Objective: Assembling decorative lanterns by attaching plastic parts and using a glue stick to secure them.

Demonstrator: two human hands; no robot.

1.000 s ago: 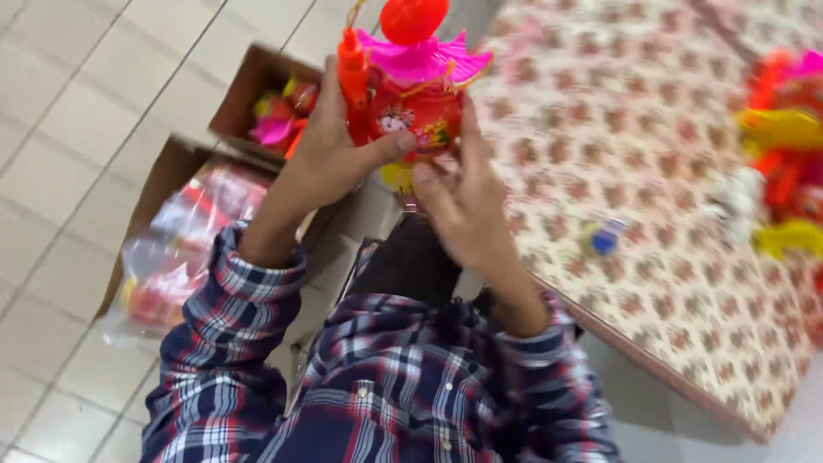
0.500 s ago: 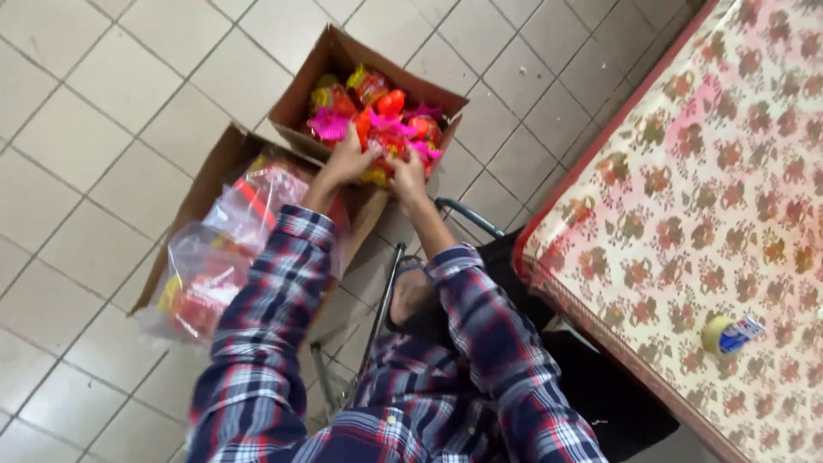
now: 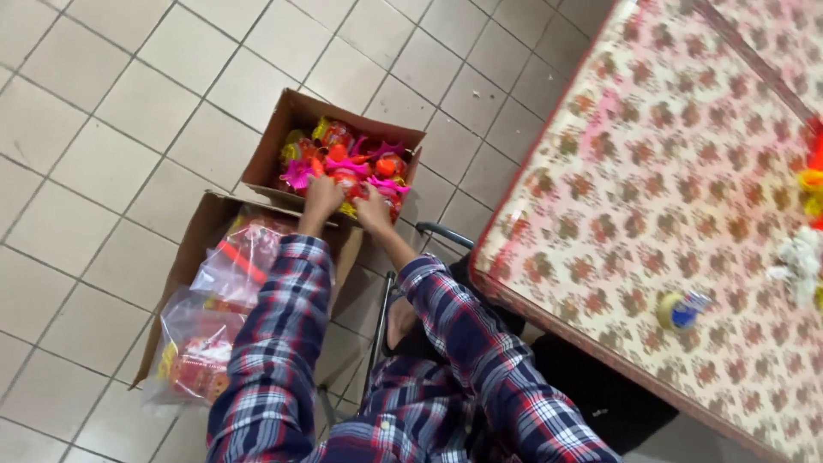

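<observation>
A flower-patterned table (image 3: 686, 171) stood right. On the tiled floor, a near cardboard box (image 3: 201, 249) held bagged parts (image 3: 214, 317); the far box (image 3: 296, 116) held bright red-and-pink toys (image 3: 343, 159). Left hand (image 3: 321, 195) and right hand (image 3: 375, 210) rested on those toys, grip unclear.

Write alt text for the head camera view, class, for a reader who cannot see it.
Both hands, left hand and right hand, reach into a cardboard box of bright red and pink toys on a tiled floor. Beside it, a second box holds bagged toys; a floral-clothed table stands at right.
</observation>
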